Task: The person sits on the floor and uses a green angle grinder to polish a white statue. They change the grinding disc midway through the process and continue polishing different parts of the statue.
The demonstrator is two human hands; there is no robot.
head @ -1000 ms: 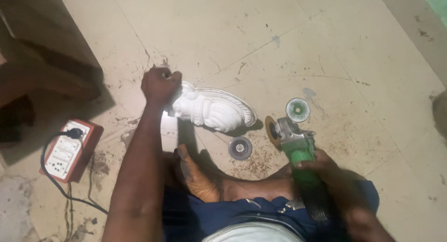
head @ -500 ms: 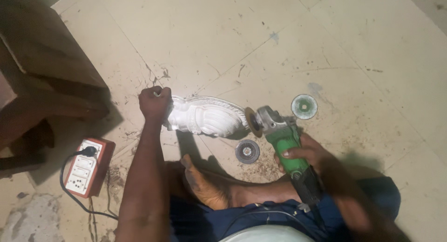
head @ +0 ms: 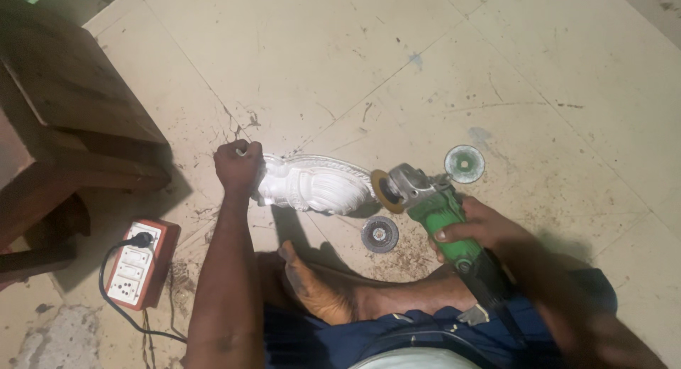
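Plaster moulding, white and carved with shell-like ribs, lies at the centre of the floor, and everything is arranged around it. Starting nearest: the person sits low on the tiles, blue shorts at the bottom edge, one bare foot tucked forward at about six o'clock from the carving, a position that looks chosen to keep the body close over the work. Right hand is wrapped tight around the green body of the angle grinder, at four o'clock from the carving, the tool angled so its orange disc sits at the moulding's right tip, touching or just beside it, I can't tell which. Left hand is closed in a fist on the moulding's left end at nine o'clock, seemingly pinning it to the floor so it can't skid under the wheel. Between foot and grinder a dark spare disc lies flat on brown dust, within easy reach; a paler green disc sits beyond the grinder at two o'clock. Out at eight o'clock, a red extension box holds one black plug in its upper socket, the lower sockets apparently unused, cable trailing toward the body. Farthest left, a dark wooden bench stands well apart.
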